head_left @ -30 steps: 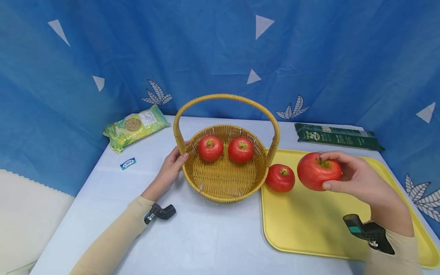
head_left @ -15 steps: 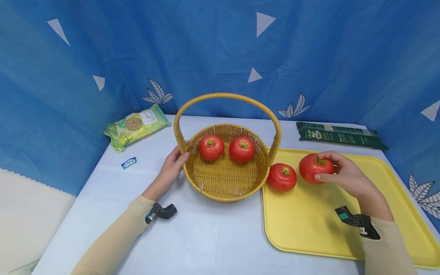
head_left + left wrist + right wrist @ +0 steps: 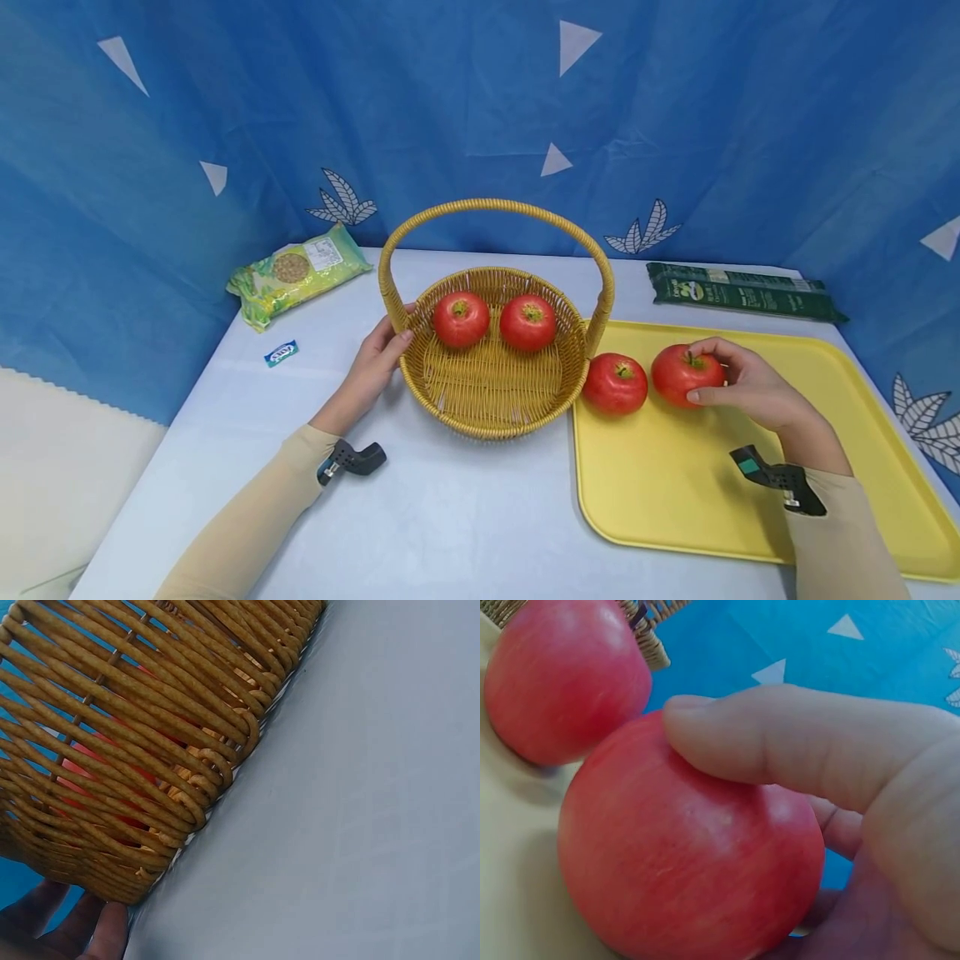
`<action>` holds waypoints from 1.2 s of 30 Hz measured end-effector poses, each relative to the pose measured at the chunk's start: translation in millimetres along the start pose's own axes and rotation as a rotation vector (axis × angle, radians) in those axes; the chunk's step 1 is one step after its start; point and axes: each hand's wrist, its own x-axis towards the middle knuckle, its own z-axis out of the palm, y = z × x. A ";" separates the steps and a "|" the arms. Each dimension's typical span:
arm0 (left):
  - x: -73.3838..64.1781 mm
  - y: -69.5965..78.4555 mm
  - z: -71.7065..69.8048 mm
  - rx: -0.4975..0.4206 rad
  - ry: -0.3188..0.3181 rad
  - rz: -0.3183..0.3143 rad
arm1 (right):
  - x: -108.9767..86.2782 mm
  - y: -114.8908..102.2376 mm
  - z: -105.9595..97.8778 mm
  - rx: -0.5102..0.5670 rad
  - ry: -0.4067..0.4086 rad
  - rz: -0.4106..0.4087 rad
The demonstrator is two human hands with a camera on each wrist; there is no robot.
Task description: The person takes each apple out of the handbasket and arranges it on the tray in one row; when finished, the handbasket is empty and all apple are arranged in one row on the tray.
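A yellow wicker basket (image 3: 491, 400) with a tall arched handle stands mid-table, two red apples side by side at its far wall. My left hand (image 3: 372, 360) grips its left side at the handle's foot, thumb over the rim; the left wrist view has those fingertips (image 3: 110, 930) against the outer weave. On the right, my right hand (image 3: 757, 390) holds a red apple (image 3: 678, 377) between thumb and fingers, low over the yellow tray (image 3: 675, 492). Just left of it, another apple (image 3: 615, 385) rests on the tray beside the basket. In the right wrist view the thumb (image 3: 757, 739) presses the held apple's upper side.
A green-yellow food packet (image 3: 300, 275) lies at the back left, a small blue wrapped sweet (image 3: 281, 353) in front of it. Behind the tray is a long dark green packet (image 3: 746, 292). A blue curtain (image 3: 465, 108) hangs at the table's back edge.
My right hand has brought its apple left and down, close to the tray and beside the other apple there. My left hand and the basket have stayed in place.
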 end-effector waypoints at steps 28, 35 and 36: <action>-0.8 -1.8 0.7 -0.011 -0.002 0.010 | -3.6 8.4 -1.3 0.026 -0.112 -0.047; -0.9 -0.2 -0.4 -0.013 -0.007 -0.007 | -5.8 14.4 -7.2 0.076 -0.171 -0.102; -1.0 0.2 -0.5 -0.013 -0.008 -0.008 | -6.1 15.5 -8.3 0.082 -0.178 -0.113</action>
